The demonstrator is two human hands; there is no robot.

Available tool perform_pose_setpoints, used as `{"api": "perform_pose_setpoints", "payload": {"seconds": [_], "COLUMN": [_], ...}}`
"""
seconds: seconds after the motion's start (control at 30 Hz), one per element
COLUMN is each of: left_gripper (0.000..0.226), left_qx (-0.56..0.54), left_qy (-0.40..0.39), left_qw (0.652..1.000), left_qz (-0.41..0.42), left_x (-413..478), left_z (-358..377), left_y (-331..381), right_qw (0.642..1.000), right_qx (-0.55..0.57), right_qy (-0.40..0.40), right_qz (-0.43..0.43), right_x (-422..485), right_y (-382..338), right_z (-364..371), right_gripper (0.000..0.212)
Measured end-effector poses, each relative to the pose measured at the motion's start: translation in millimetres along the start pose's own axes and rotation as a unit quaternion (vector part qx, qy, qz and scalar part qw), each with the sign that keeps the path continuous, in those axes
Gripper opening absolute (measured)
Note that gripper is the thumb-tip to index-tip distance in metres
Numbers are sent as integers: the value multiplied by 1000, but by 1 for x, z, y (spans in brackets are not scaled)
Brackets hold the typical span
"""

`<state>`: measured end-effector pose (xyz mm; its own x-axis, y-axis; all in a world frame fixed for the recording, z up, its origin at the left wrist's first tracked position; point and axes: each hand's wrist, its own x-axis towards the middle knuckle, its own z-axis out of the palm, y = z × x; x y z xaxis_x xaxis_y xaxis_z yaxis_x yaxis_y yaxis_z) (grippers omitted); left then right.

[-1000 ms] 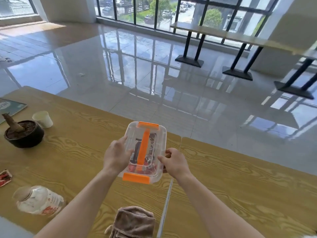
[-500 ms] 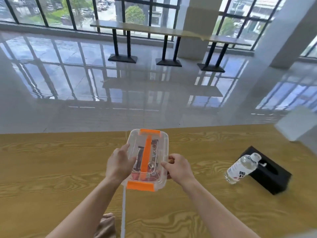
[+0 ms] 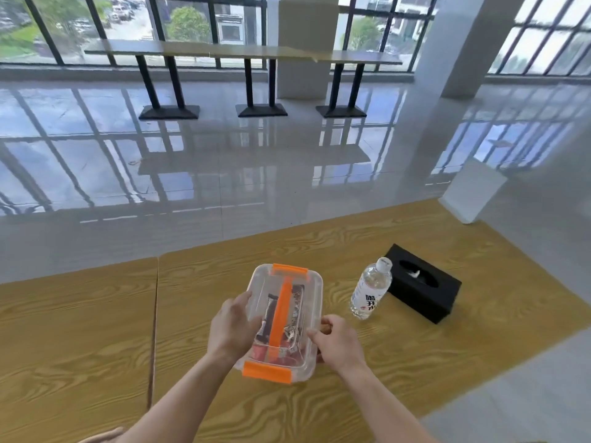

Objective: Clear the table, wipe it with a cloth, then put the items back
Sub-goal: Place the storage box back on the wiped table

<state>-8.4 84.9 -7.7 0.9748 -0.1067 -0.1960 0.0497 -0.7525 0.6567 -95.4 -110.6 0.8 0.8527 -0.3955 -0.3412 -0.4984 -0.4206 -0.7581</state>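
box: clear plastic box (image 3: 307, 290) with orange clips and handle, lid on, foil wrappers inside. it sits low over the table (image 3: 96, 330), right of the seam (image 3: 154, 314). i cannot tell if its base touches the wood.
left hand: left hand (image 3: 230, 327) grips the box's left side, fingers curled round the wall, thumb up along the lid edge.
right hand: right hand (image 3: 339, 343) grips the near right corner, thumb on the lid rim, fingers curled down the side.
neighbours: bottle (image 3: 371, 289) stands upright just right of the box, apart from it. black tissue box (image 3: 422, 282) lies just beyond the bottle.
cloth: i see none that i can be sure of from here.
progress: my read is mid-transfer, one item in hand and two parked on this side. the wood shows no wet streaks, so i cannot say whether wiping is done, nor whether this is clearing or putting back.
left to do: at least set the box down, and whatever stage follows.
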Motion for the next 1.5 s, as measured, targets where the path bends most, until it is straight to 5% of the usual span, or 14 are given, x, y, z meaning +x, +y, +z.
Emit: {"api": "perform_pose_setpoints", "payload": {"seconds": [0.4, 0.83, 1.07, 1.5], "left_gripper": [63, 22, 45, 48], "left_qx": [4, -93, -147, -149], "left_qy": [-19, -50, -72, -47], "left_qw": [1000, 994, 986, 987], "left_qz": [12, -10, 9, 35], "left_x": [-5, -11, -18, -11], "left_z": [42, 51, 54, 67], "left_y": [31, 44, 55, 68], "right_qw": [1000, 994, 994, 989], "right_qx": [23, -59, -41, -82], "right_qy": [20, 77, 87, 108], "right_qz": [5, -54, -42, -53], "right_x": [14, 19, 28, 34], "right_y": [37, 50, 68, 71], "right_z": [-39, -47, -74, -83], "right_gripper": [13, 18, 42, 22]}}
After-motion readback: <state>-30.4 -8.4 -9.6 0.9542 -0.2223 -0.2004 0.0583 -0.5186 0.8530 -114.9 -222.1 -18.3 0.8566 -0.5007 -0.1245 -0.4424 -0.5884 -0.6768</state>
